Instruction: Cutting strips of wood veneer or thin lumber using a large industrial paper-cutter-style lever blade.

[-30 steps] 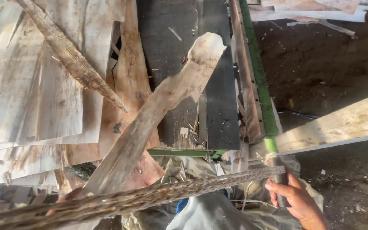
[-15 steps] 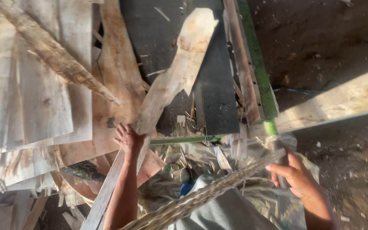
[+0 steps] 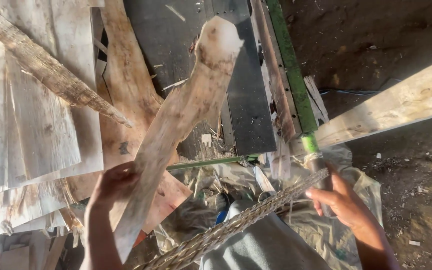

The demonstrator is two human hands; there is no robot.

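Observation:
My left hand grips a long, irregular strip of pale wood veneer near its lower end; the strip slants up to the right over a dark flat machine bed. My right hand is closed around the lower grey end of a green metal bar at the bed's right edge. A rough, bark-like strip runs diagonally across my lap between the two hands, its upper end by my right hand.
Stacked veneer sheets and a tapering bark sliver lie at the left. A pale plank slants off at the right over dark dirt ground. Crumpled plastic sheeting and wood scraps surround my knees.
My left hand came up from below and closed on the veneer strip. The bark-like strip swung from lying level to slanting. My right hand stayed on the bar.

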